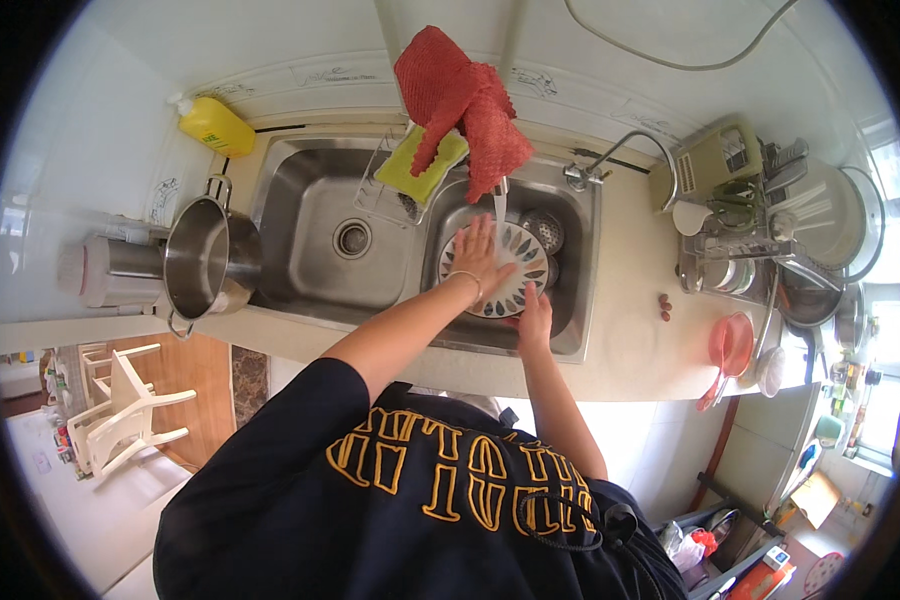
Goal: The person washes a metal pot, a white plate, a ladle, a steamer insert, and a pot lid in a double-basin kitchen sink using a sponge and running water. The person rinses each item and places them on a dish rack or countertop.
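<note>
A white plate with a ring of leaf-shaped marks (pixel 523 259) is held over the right basin of a steel double sink (pixel 585 300). Water runs onto it from the faucet spout (pixel 501 187). My left hand (pixel 480 259) lies flat on the plate's face with its fingers spread, gripping nothing. My right hand (pixel 534 319) grips the plate's near right rim. Beneath and beyond the plate, a perforated metal item (pixel 544 229) shows in the basin. A red textured cloth (pixel 461 97) drapes over the faucet, beside a yellow-green sponge cloth (pixel 420 165) on a wire rack (pixel 367 187).
Left of the sink stand a steel pot (pixel 195 259) and a yellow detergent bottle (pixel 217 127). On the right are a small curved tap (pixel 637 139), several small reddish-brown items (pixel 665 306), a red plastic strainer (pixel 731 345) and a dish rack (pixel 735 244) with dishes.
</note>
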A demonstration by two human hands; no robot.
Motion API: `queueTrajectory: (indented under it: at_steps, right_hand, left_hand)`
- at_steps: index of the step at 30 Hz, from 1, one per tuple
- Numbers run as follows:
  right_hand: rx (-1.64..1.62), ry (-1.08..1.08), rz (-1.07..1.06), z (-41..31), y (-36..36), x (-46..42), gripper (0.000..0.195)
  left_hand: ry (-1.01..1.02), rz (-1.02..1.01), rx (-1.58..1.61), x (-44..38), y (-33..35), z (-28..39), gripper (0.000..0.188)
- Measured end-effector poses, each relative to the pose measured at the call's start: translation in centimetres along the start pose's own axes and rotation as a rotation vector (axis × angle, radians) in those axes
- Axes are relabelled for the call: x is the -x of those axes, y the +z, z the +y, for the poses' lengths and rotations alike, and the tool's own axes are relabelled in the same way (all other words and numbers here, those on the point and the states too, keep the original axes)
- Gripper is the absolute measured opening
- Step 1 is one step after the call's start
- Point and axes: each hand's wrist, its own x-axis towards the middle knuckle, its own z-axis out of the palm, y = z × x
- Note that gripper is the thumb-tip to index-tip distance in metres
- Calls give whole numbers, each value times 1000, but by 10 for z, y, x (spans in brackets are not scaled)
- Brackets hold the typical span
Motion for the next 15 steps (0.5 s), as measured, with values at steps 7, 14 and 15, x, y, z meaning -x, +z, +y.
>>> queueTrajectory:
  at_steps: [7,14,15]
  right_hand:
    - [89,-7,13,3,-26,-29,48]
    - [187,-20,-27,-63,-27,-15,49]
    - [206,49,-29,-67,-25,-13,48]
  left_hand:
    - [697,-386,128,26,-1,11,57]
    - [534,-176,-71,10,-20,-80,60]
    - [464,-84,-8,-4,-15,-70,61]
